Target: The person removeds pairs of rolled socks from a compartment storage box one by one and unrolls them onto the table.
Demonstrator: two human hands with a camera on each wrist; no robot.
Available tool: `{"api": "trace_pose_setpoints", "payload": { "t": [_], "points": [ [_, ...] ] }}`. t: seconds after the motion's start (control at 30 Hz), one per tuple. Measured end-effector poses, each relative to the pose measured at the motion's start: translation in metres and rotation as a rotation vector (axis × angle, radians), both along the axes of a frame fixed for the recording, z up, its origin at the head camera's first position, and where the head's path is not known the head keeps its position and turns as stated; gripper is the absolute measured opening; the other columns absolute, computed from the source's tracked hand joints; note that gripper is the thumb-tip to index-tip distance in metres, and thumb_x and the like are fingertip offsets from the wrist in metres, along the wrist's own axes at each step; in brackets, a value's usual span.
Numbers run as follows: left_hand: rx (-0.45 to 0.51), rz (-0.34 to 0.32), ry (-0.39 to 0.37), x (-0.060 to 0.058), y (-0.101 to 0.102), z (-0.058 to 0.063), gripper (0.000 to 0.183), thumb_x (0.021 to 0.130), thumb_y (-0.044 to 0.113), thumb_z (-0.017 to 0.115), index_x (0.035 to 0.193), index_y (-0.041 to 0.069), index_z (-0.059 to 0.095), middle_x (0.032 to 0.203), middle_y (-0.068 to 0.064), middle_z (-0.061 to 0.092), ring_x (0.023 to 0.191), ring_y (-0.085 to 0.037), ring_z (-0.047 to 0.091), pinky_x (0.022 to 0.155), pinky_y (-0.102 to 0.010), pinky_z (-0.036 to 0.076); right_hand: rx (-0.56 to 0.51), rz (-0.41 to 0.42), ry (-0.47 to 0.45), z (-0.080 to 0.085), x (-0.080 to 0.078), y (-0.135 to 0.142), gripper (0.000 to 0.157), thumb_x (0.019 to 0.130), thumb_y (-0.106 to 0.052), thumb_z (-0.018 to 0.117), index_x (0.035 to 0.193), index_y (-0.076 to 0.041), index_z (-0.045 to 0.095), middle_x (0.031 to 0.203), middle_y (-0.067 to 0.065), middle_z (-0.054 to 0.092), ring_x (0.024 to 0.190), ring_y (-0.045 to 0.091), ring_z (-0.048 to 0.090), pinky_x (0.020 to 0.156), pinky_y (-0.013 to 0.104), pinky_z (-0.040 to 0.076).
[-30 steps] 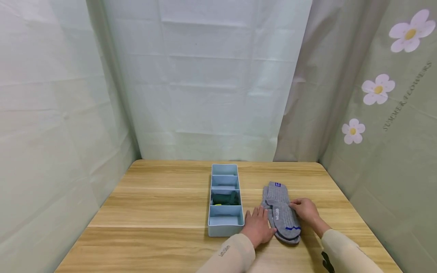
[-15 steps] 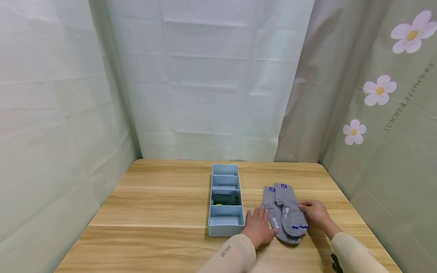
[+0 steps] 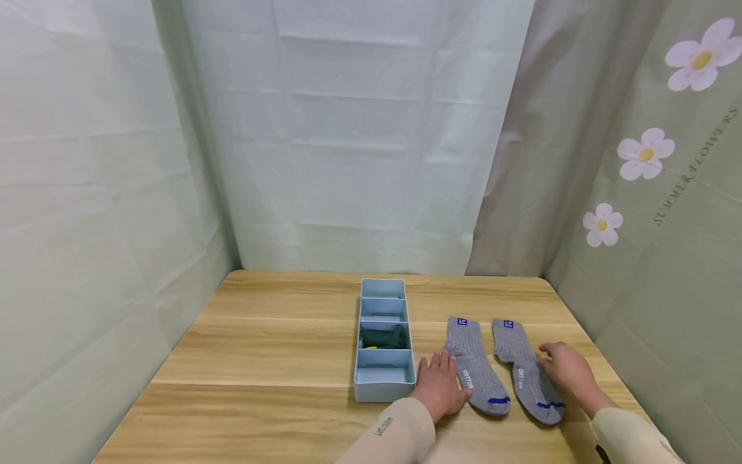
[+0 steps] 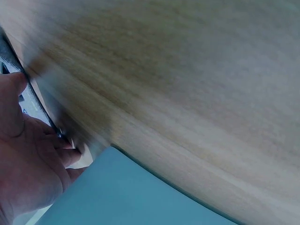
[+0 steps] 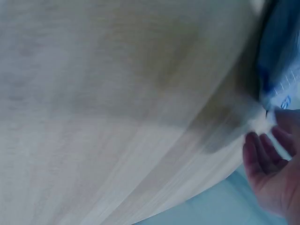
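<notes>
Steadying the left sock [image 3: 478, 367] on the table [image 3: 261, 361]
Your left hand [image 3: 438, 388], fingers extended, touches it, probably as an anchor; your right hand [image 3: 568, 372] meets the right sock [image 3: 530, 380] at its outer edge, whether pinching, I can't tell.

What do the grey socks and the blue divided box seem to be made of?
The grey socks: matt ribbed knit, probably cotton, since lettering on them reads "COTTON". The blue box: likely smooth plastic, judging by its thin, even-coloured walls.
</notes>
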State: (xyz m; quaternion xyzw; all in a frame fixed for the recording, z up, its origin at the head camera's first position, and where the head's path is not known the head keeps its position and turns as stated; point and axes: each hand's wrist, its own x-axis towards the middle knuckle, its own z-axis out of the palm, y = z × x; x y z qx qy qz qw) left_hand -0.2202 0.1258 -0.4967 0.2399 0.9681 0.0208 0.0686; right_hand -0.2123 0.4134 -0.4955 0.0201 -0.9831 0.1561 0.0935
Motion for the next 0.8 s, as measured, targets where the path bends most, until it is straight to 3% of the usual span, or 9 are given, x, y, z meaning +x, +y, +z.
{"api": "trace_pose_setpoints", "payload": {
  "t": [0.13,0.27,0.43,0.57,0.8],
  "points": [
    [0.004,0.003,-0.023,-0.001,-0.001,0.0,0.078,0.093,0.065,0.05,0.152,0.016,0.04,0.157,-0.002,0.035,0.143,-0.019,0.033,0.114,-0.046,0.028,0.086,0.17,0.08,-0.01,0.005,-0.012,0.03,0.093,-0.011,0.067,0.116,0.01,0.067,0.118,0.032,0.061,0.108,0.049,0.059,0.089,0.061,0.046],
    [0.016,0.004,-0.033,-0.001,-0.001,0.001,0.078,0.093,0.065,0.051,0.152,0.015,0.041,0.157,-0.002,0.035,0.144,-0.019,0.032,0.114,-0.046,0.028,0.124,0.278,0.017,-0.024,0.008,-0.018,0.043,0.1,-0.021,0.059,0.129,0.009,0.059,0.135,0.035,0.05,0.124,0.054,0.047,0.097,0.065,0.038],
    [0.019,0.003,-0.029,-0.002,0.0,0.0,0.078,0.093,0.065,0.051,0.152,0.016,0.04,0.157,-0.002,0.035,0.144,-0.019,0.032,0.114,-0.047,0.028,0.117,0.244,-0.08,-0.03,0.009,-0.024,0.052,0.104,-0.031,0.049,0.14,0.007,0.049,0.147,0.034,0.038,0.135,0.054,0.032,0.103,0.072,0.025],
    [0.02,0.0,-0.013,-0.003,0.001,-0.002,0.078,0.092,0.064,0.053,0.151,0.015,0.041,0.157,-0.002,0.036,0.143,-0.019,0.033,0.114,-0.047,0.028,0.123,0.221,-0.103,-0.028,0.009,-0.027,0.054,0.104,-0.033,0.048,0.141,0.006,0.049,0.148,0.033,0.037,0.136,0.054,0.031,0.103,0.073,0.022],
    [0.01,-0.082,0.057,0.003,0.004,0.003,0.074,0.093,0.062,0.055,0.151,0.017,0.042,0.156,-0.003,0.036,0.144,-0.019,0.03,0.114,-0.045,0.029,0.108,0.195,0.03,-0.017,0.002,-0.038,0.048,0.102,-0.026,0.055,0.134,0.009,0.054,0.14,0.036,0.045,0.13,0.054,0.041,0.101,0.069,0.031]
  ]
}}
